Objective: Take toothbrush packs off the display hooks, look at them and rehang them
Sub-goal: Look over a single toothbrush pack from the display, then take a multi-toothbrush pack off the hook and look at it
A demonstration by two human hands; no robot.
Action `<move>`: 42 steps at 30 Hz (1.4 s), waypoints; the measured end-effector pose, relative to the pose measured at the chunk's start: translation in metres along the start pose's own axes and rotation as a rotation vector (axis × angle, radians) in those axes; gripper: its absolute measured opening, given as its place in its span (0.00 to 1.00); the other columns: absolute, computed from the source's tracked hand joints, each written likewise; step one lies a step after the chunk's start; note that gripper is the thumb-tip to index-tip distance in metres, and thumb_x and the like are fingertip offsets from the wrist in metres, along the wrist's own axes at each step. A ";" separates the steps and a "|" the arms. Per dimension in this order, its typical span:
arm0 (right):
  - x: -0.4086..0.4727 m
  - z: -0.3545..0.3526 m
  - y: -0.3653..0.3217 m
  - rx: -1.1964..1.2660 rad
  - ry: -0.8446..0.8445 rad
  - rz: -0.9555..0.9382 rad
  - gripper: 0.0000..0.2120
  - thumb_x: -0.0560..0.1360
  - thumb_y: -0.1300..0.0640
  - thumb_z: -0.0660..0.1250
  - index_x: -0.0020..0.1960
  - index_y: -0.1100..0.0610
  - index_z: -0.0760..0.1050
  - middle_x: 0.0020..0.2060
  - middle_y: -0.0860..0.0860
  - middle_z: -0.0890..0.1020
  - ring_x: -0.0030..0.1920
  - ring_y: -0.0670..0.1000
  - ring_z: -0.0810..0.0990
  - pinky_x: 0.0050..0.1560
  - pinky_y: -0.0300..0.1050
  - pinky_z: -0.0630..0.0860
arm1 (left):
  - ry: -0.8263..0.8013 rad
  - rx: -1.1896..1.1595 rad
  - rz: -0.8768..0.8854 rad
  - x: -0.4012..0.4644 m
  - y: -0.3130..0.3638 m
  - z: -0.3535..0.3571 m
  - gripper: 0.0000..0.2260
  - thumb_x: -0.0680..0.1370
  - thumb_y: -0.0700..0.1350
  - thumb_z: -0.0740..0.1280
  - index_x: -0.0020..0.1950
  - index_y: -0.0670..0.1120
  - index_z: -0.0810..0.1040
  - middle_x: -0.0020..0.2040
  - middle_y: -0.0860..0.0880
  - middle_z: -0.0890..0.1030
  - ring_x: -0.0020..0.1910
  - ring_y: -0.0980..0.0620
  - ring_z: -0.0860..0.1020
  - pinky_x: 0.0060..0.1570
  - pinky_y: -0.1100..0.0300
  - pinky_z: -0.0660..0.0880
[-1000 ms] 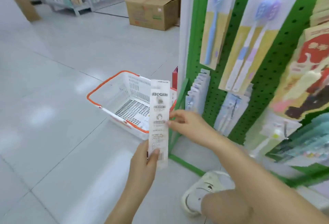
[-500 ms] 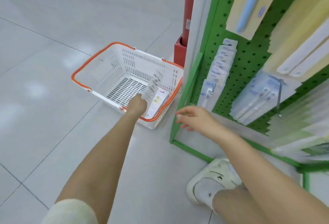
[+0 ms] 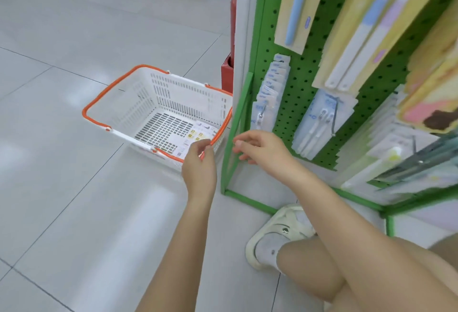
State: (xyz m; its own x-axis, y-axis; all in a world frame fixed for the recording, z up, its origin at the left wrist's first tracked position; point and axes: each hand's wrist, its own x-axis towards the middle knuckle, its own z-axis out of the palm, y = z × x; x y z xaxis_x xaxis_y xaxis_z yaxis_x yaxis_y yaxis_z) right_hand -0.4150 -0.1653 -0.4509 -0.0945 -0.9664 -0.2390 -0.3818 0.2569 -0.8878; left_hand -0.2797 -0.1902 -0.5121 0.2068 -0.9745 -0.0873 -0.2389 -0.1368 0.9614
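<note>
- Printed toothbrush pack (image 3: pixel 192 138) lying flat in near right corner of basket (image 3: pixel 138 103) on floor, long axis running near-left to far-right; writing too small to read.
- Left hand (image 3: pixel 199 166) above basket's near rim, fingers loosely curled, holding nothing.
- Right hand (image 3: pixel 260 149) relaxed, empty, before green pegboard (image 3: pixel 301 74).

Tiled floor (image 3: pixel 74 188) bears basket (image 3: pixel 138 103), rack (image 3: pixel 247 200)

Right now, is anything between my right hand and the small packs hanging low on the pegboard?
Nothing visible. The right hand hovers empty just below and left of the small packs on the green pegboard, with open air between them.
</note>
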 end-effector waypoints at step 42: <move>-0.221 -0.294 0.135 -0.228 1.010 0.033 0.13 0.78 0.59 0.64 0.62 0.54 0.76 0.56 0.48 0.81 0.58 0.47 0.77 0.56 0.34 0.67 | -0.694 0.336 0.692 -0.216 0.141 0.252 0.07 0.81 0.43 0.64 0.55 0.45 0.81 0.45 0.46 0.82 0.43 0.46 0.77 0.41 0.58 0.69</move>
State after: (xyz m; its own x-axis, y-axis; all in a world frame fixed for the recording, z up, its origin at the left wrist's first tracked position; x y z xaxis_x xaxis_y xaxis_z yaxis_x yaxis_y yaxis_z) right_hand -0.7161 0.0806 -0.4027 -0.7950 -0.5419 0.2727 -0.5201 0.3776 -0.7661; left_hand -0.5969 -0.0434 -0.4233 -0.6437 -0.7322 0.2228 -0.3717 0.5535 0.7453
